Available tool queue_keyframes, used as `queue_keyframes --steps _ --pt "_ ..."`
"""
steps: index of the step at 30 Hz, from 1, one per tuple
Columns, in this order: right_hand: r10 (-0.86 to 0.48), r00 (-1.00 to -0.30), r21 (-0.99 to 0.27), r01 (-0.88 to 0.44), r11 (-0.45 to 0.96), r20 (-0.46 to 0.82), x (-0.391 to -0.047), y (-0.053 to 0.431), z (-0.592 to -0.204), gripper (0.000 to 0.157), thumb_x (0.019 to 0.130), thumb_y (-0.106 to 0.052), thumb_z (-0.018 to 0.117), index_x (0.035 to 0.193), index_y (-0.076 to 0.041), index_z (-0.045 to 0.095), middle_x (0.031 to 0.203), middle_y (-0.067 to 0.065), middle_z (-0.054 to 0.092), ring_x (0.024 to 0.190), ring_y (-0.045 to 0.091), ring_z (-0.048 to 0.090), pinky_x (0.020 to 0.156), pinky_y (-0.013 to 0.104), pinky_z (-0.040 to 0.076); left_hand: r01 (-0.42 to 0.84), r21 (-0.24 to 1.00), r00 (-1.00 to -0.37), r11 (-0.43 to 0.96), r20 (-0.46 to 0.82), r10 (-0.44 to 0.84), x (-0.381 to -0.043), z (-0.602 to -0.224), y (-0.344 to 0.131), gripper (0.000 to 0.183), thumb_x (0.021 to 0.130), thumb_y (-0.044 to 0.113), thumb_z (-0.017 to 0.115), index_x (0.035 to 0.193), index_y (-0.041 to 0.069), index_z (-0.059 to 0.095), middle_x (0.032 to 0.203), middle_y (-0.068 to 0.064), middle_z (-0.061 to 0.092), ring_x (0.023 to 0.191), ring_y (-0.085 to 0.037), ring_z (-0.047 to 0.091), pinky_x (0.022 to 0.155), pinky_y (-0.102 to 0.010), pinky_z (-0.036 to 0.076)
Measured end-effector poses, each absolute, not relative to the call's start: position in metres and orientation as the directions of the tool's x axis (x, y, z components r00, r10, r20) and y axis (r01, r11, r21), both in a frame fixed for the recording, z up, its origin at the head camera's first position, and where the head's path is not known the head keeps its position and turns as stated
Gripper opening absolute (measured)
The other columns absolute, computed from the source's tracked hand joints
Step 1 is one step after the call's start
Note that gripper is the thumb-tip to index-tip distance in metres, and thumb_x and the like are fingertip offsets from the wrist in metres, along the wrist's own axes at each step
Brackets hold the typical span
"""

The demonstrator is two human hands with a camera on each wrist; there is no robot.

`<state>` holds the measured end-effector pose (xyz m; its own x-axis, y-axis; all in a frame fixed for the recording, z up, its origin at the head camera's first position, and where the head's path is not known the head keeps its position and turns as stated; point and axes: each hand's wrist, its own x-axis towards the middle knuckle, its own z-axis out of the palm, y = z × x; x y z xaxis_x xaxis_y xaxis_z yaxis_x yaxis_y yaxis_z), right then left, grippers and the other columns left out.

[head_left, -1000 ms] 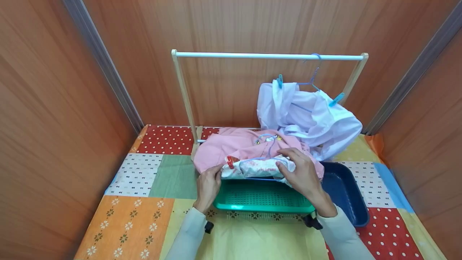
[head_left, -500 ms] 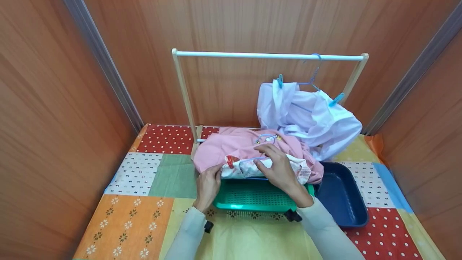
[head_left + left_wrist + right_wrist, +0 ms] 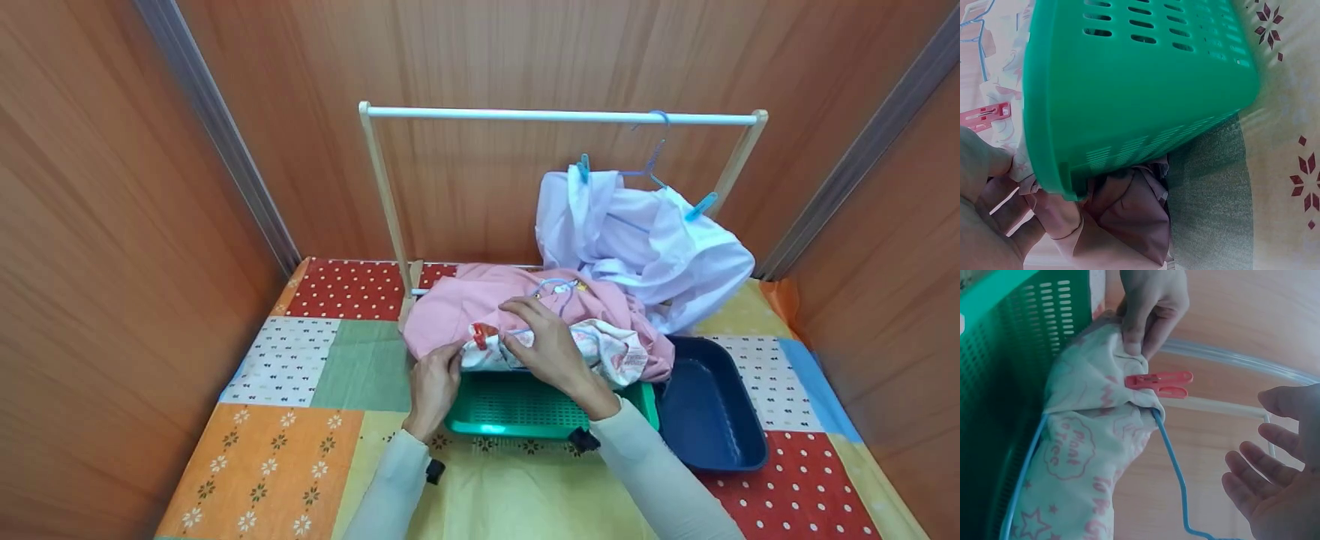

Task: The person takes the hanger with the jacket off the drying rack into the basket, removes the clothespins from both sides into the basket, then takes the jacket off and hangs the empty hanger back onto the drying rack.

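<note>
While one end of the white printed cloth (image 3: 1075, 486) is pinched between the thumb and fingers of the left hand (image 3: 435, 384), the fingers of the right hand (image 3: 551, 349) are held apart, free of the fabric. The cloth is folded over a blue hanger (image 3: 1185, 500) and gripped by a red clothespin (image 3: 1154, 379) near the left hand. It is positioned along the far side of the green basket (image 3: 517, 430), with a pink garment (image 3: 480, 296) spread behind.
</note>
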<state>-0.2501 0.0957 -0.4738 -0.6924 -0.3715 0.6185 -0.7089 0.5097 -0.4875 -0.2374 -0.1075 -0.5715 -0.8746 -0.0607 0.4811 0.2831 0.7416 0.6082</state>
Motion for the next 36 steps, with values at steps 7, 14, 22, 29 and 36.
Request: queue_keyframes --steps 7,14,22,29,36 --pt "-0.400 -0.726 -0.496 -0.680 0.540 0.560 -0.257 0.083 -0.479 0.036 0.088 -0.015 0.072 0.122 -0.006 0.065 0.121 0.009 0.065 0.113 0.024 0.063 0.097 0.042 0.052 0.278 0.605 -0.878 0.746 0.475 -0.058 -0.237 -0.571 -0.107 0.021 0.093 0.009 0.066 0.112 0.011 0.075 0.105 -0.005 0.076 0.092 -0.024 0.073 0.076 -0.043 0.058" --pt "-0.429 -0.767 -0.447 -0.632 0.634 0.477 -0.261 0.075 -0.488 0.041 0.088 -0.019 0.073 0.127 -0.009 0.062 0.122 0.008 0.065 0.113 0.024 0.063 0.097 0.041 0.052 0.286 0.597 -0.877 0.749 0.479 -0.048 -0.239 -0.572 -0.106 0.021 0.093 0.009 0.066 0.112 0.011 0.075 0.105 -0.005 0.076 0.092 -0.024 0.073 0.076 -0.043 0.058" --pt "-0.455 -0.790 -0.432 -0.608 0.666 0.410 -0.263 0.073 -0.496 0.038 0.089 -0.020 0.072 0.124 -0.008 0.064 0.116 0.008 0.069 0.106 0.023 0.066 0.094 0.040 0.053 0.268 0.598 -0.886 0.756 0.462 -0.051 -0.238 -0.572 -0.108 0.022 0.094 0.010 0.065 0.115 0.011 0.074 0.107 -0.006 0.076 0.094 -0.023 0.073 0.077 -0.042 0.058" --pt "-0.476 -0.776 -0.416 -0.627 0.659 0.415 -0.264 0.070 -0.498 0.031 0.089 -0.019 0.072 0.117 -0.006 0.068 0.105 0.007 0.071 0.094 0.022 0.068 0.084 0.039 0.055 0.269 0.587 -0.879 0.763 0.473 -0.055 -0.238 -0.572 -0.108 0.023 0.094 0.009 0.065 0.114 0.012 0.074 0.105 -0.005 0.076 0.091 -0.024 0.073 0.075 -0.042 0.058" --pt "-0.482 -0.782 -0.428 -0.621 0.657 0.394 -0.264 0.066 -0.498 0.028 0.091 -0.020 0.070 0.115 -0.007 0.068 0.104 0.007 0.072 0.093 0.024 0.068 0.084 0.040 0.055 0.271 0.582 -0.876 0.767 0.479 -0.054 -0.238 -0.573 -0.108 0.022 0.094 0.009 0.065 0.113 0.012 0.075 0.104 -0.006 0.076 0.089 -0.024 0.073 0.073 -0.042 0.058"
